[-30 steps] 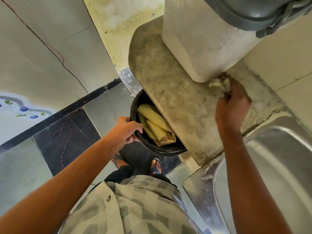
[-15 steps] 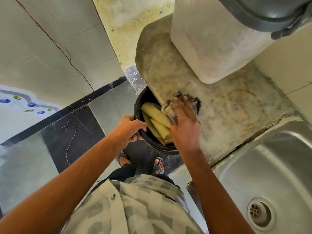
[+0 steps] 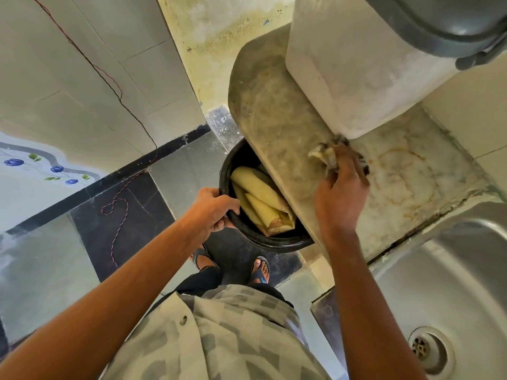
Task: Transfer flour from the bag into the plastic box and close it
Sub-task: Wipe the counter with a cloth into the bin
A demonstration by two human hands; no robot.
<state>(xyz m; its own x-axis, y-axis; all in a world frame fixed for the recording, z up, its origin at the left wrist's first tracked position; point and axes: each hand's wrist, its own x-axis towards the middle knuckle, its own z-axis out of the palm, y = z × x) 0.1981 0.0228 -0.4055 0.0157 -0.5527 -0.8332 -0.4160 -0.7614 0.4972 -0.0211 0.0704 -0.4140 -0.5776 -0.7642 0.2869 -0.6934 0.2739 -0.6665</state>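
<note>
A tall whitish plastic box [image 3: 348, 64] with a dark grey lid [image 3: 444, 23] stands on the stone counter [image 3: 274, 111] against the wall. My right hand [image 3: 341, 193] presses a crumpled rag [image 3: 326, 154] on the counter just below the box's foot. My left hand [image 3: 212, 208] grips the rim of a black bin [image 3: 263, 241] held under the counter's edge. A folded yellowish paper bag [image 3: 260, 198] lies inside the bin.
A steel sink [image 3: 450, 283] with its drain [image 3: 422, 346] lies at the right. Below are the tiled floor, my sandalled feet [image 3: 259, 270] and a thin red cord [image 3: 118, 193] trailing down the wall. A ring stain marks the counter [image 3: 400, 176].
My right hand has carried the rag from the counter's edge above the bin back up to the foot of the box. The left hand has kept its hold on the bin rim.
</note>
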